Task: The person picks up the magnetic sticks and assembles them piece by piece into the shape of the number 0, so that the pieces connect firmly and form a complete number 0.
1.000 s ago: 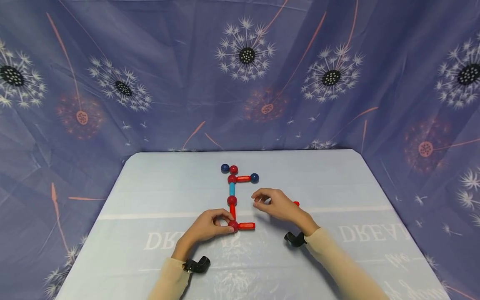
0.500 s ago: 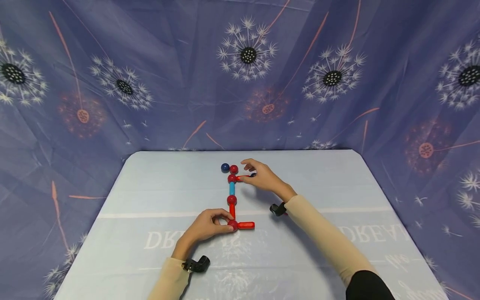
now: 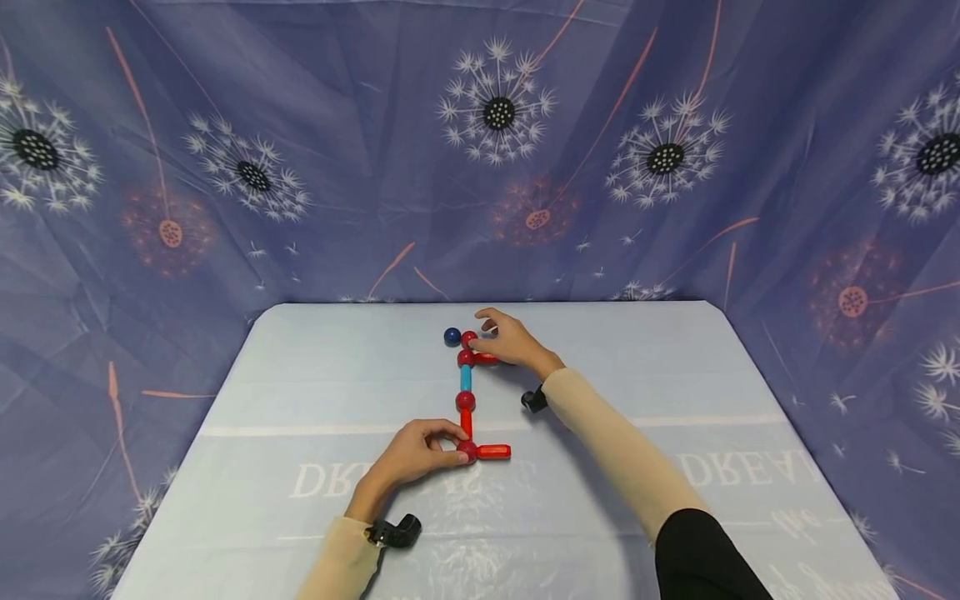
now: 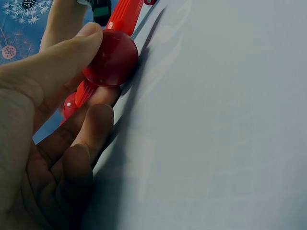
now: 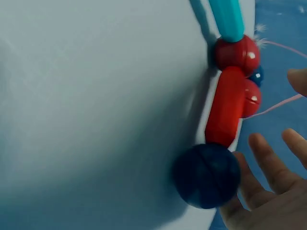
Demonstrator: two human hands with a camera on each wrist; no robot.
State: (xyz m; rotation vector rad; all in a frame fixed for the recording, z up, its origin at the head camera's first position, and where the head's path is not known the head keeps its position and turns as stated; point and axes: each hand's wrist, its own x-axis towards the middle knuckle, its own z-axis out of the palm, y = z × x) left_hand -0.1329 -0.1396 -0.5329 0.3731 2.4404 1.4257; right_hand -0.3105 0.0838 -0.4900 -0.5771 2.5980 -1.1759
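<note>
A chain of red balls and red and light-blue rods lies on the table. My left hand (image 3: 416, 450) pinches its near red ball (image 4: 112, 58) between thumb and fingers. From that ball one red rod (image 3: 493, 452) points right and another red rod (image 3: 466, 423) leads to the middle red ball (image 3: 465, 401). Beyond come a light-blue rod (image 3: 466, 378), the far red ball (image 3: 466, 358) and a side rod (image 5: 226, 106) ending in a dark blue ball (image 5: 206, 176). My right hand (image 3: 513, 342), fingers spread, hovers there, thumb beside a separate red ball (image 3: 468, 339).
Another dark blue ball (image 3: 452, 337) sits left of the separate red ball, near the back of the white-covered table (image 3: 337, 358). A purple dandelion-print cloth (image 3: 360, 167) hangs behind the table and along both sides.
My right hand has moved forward and left, from the table's middle to the far end of the chain, and now covers the side rod's dark blue ball in the head view. The left hand stays put.
</note>
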